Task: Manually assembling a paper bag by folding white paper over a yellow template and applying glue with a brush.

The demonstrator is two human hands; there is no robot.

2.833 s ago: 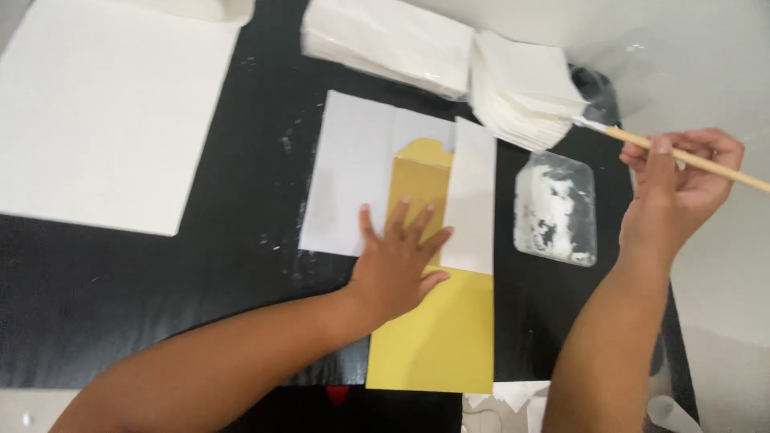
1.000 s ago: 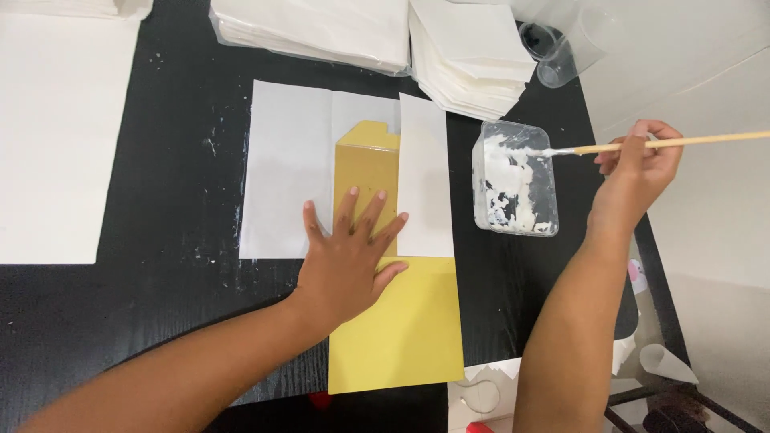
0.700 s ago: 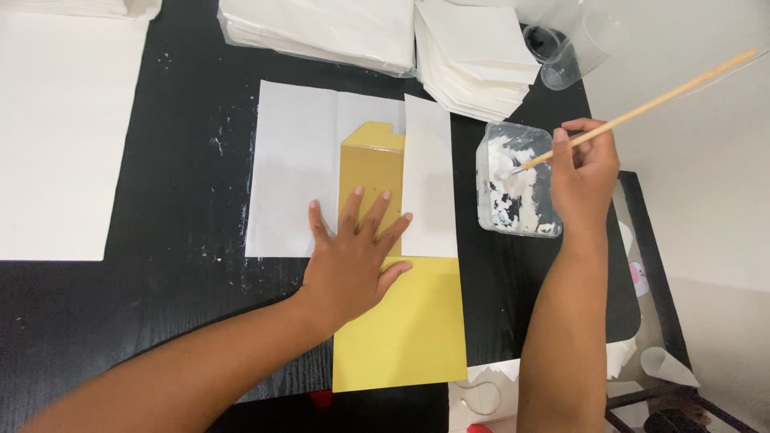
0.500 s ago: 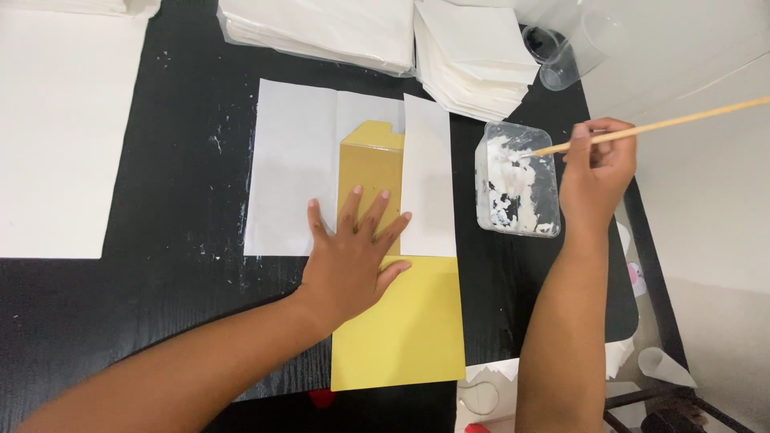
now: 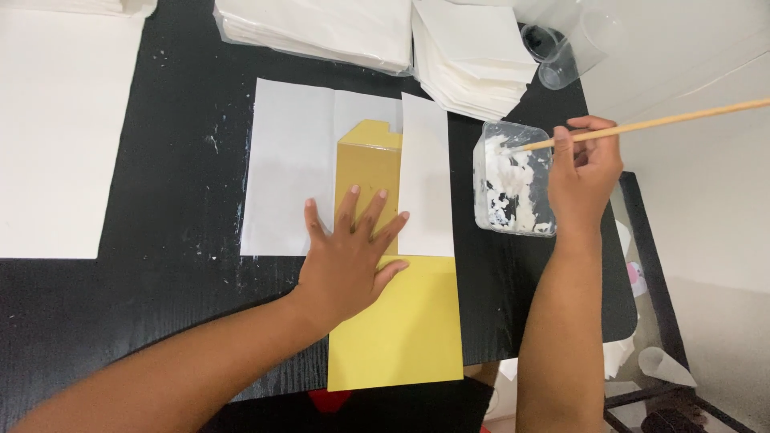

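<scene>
The yellow paper envelope (image 5: pixel 397 321) lies flat on the black table (image 5: pixel 160 313), its lower end reaching the table's near edge. Its upper part is covered on both sides by white paper: a wide white sheet (image 5: pixel 293 176) on the left and a narrow white strip (image 5: pixel 425 172) on the right, so only a yellow band with a notched top shows between them. The left hand (image 5: pixel 349 256) presses down flat on this, fingers spread, gripping nothing and hiding where sheet and envelope meet. The right hand (image 5: pixel 585 172) is curled around a thin wooden stick (image 5: pixel 666 122), pinched near its lower end; the tip sits in white paste inside a clear plastic tray (image 5: pixel 513 180), and the far end runs out of frame. Stacks of white paper (image 5: pixel 337 28) sit at the table's far edge, cut off at the top.
</scene>
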